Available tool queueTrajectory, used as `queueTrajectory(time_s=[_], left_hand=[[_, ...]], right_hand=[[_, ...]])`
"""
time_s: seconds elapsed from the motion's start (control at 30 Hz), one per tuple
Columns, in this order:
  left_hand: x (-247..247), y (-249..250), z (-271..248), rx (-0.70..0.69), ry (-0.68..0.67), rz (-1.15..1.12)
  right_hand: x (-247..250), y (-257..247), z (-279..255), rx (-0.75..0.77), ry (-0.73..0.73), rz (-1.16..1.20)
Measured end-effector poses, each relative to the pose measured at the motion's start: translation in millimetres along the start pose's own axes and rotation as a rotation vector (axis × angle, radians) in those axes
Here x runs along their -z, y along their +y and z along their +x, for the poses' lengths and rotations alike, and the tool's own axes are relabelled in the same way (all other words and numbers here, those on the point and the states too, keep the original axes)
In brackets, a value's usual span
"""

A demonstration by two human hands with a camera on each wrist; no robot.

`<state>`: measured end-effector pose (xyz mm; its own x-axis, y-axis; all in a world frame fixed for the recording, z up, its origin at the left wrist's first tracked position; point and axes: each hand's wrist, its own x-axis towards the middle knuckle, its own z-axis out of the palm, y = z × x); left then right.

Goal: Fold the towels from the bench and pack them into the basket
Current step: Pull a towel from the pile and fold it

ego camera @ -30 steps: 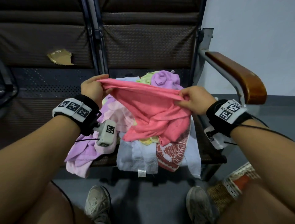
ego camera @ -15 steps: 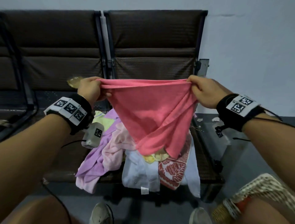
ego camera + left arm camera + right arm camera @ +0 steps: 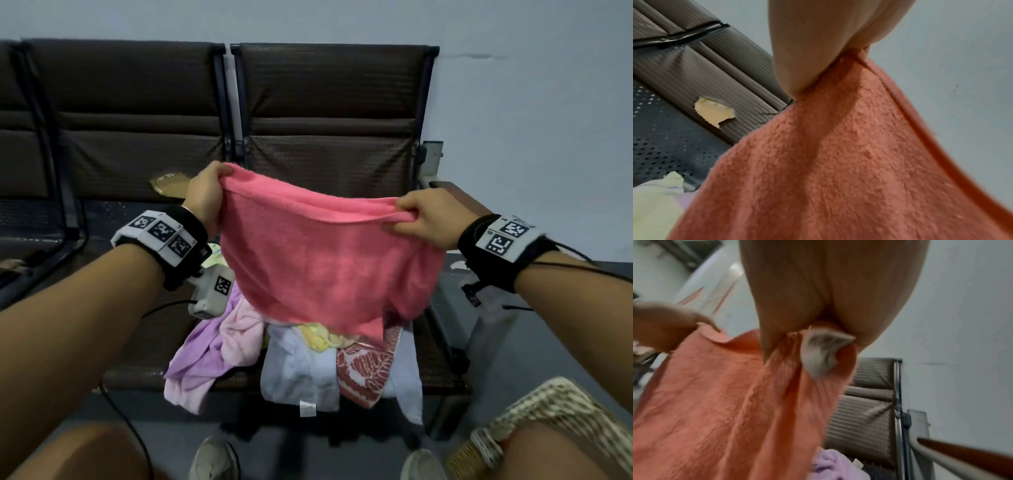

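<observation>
On the left, the left hand pinches one top corner of the pink towel, fingers curled tight over the hem; the left wrist view shows the cloth wedged between thumb and fingers. A second ago the same towel was a twisted bunch lying against the pile of towels on the bench; half a second ago it hung as a narrow triangle. Now it hangs wider and flatter between the two hands, lifted off the heap, its top edge sagging a little in the middle. On the right, the right hand grips the other top corner, with a pale care label poking out beside the fingers. The spread suggests the towel is ready for its first fold. The woven basket sits low at the far right by the person's knee, well apart from the towel; whether it holds anything cannot be told.
</observation>
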<state>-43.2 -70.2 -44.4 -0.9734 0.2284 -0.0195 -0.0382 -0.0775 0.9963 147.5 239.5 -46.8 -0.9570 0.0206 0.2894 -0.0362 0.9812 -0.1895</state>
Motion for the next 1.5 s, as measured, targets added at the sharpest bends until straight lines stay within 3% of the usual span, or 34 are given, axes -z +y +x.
queueTrajectory(time_s=[0.13,0.37,0.53,0.63,0.73,0.83,0.93,1.03,1.13,1.23,1.37,1.5], left_hand=[[1.9,-9.6,-11.3,0.050,-0.133,-0.033],[10.3,-25.1,-8.6,-0.015,-0.266,0.074],[15.6,-22.8,-4.6,-0.040,-0.280,0.079],[13.6,-19.7,-0.2,-0.034,-0.207,0.135],[10.7,-15.6,1.8,0.010,-0.151,0.214],[7.6,-10.2,0.7,0.041,-0.203,0.225],[1.4,-2.8,0.3,0.004,-0.236,0.149],[-7.0,3.8,0.2,-0.009,-0.194,0.103],[-20.0,11.2,-3.1,0.055,-0.048,0.123],[-45.3,17.8,-15.2,0.049,0.071,0.021],[-89.9,22.7,-51.9,-0.037,-0.165,-0.031],[-117.4,20.5,-85.4,-0.205,-0.360,0.082]], right_hand=[[-8.9,10.1,-8.9,-0.170,0.009,0.178],[-4.4,12.0,-9.5,-0.226,-0.011,0.183],[6.6,11.8,-9.3,-0.183,0.070,0.122],[12.4,7.7,-5.5,-0.164,0.159,0.195],[22.0,5.3,2.7,-0.236,0.168,0.170],[31.3,2.9,9.5,-0.339,0.179,0.154],[36.3,-1.6,14.3,-0.477,0.240,0.256],[36.8,-6.6,17.7,-0.611,0.191,0.447],[34.2,-12.1,18.1,-0.751,0.227,0.816],[29.8,-25.1,22.3,-0.763,0.194,1.075],[23.5,-57.8,33.8,-0.715,0.127,1.233],[21.8,-88.2,36.8,-0.595,0.059,1.387]])
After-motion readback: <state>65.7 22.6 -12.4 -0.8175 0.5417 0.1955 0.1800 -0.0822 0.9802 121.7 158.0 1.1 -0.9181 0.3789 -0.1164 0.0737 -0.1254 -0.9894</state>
